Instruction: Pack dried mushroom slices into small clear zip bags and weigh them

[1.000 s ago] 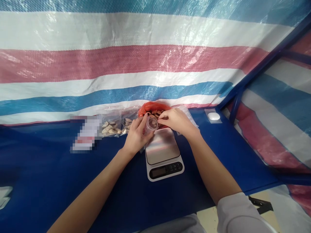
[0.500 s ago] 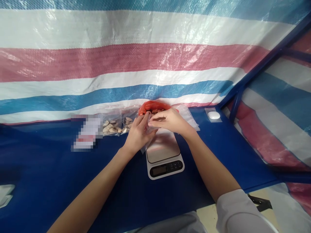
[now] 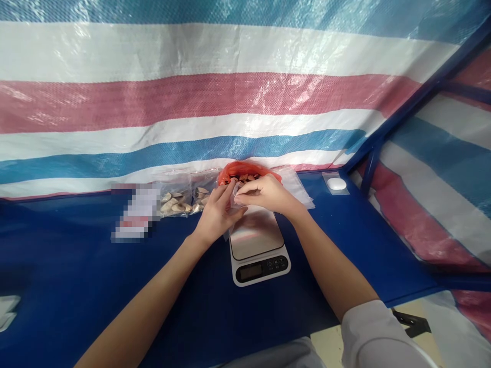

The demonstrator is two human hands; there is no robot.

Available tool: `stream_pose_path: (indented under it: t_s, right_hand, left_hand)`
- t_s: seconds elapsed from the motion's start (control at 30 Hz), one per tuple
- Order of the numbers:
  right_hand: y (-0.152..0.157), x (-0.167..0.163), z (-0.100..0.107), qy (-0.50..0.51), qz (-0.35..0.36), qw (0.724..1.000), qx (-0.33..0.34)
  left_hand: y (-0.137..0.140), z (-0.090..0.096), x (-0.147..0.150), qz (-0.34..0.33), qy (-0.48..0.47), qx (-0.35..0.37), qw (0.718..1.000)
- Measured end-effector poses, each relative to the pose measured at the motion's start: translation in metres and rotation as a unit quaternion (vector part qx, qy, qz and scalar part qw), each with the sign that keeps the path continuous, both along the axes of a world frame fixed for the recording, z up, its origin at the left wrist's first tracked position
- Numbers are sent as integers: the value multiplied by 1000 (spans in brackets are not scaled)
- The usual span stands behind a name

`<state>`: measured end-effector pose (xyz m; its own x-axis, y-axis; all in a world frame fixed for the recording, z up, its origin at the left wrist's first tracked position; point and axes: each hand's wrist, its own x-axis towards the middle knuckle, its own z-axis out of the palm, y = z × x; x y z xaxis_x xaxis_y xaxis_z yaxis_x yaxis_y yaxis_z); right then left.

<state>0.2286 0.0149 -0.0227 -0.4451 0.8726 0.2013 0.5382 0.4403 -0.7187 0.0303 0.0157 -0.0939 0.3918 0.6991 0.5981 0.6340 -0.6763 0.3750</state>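
Above the back part of a white kitchen scale [image 3: 258, 237], both hands grip a small clear plastic bag [image 3: 233, 197]. My left hand [image 3: 215, 217] has its fingers around the left side of the bag. From the right, my right hand [image 3: 266, 193] pinches the bag near its upper edge; the exact grip is partly hidden by the fingers. Just behind the hands lies a red plastic bag [image 3: 245, 166], its mouth gaping over brown, chip-like pieces [image 3: 245, 178]. The scale's display looks dark.
Clear zip bags [image 3: 174, 202] with pale wedge-shaped pieces lie left of the hands, beside a blurred-out packet [image 3: 140, 209]. Flat clear bags [image 3: 301, 189] lie at right, then a white oval object [image 3: 336, 184] on a clear bag. Striped sheeting [image 3: 192, 97] rises behind the blue table [image 3: 76, 271].
The view has tilted slightly. Both hands stay at the bag with small finger movements, and slightly more of the brown pieces shows behind them.
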Motion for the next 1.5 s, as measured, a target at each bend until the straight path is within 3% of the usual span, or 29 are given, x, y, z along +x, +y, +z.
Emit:
stream_pose_path:
  t_s: [0.4,0.53,0.67,0.9,1.1,1.27,1.5]
  right_hand:
    - [-2,0,2,35,-6,999,20]
    - [4,13,-1,76,-61,995,31]
    - [9,17,-1,9,-103,994,33]
    - [13,11,-7,-33,-57,998,-4]
    - [10,5,-4,-51,-77,996,0]
    - [7,0,0,-62,-74,995,-11]
    - [7,1,-2,-33,-80,996,-23]
  left_hand:
    - [-6,16,8,25,-55,-36,998]
    - [-6,17,6,26,-63,-27,997]
    - [-6,20,3,3,-65,-48,997]
    - [-5,20,2,-28,-71,-74,994]
    - [-9,17,7,22,-62,-106,992]
    - [-12,17,13,65,-45,-95,992]
    - [-14,16,14,46,-21,-41,998]
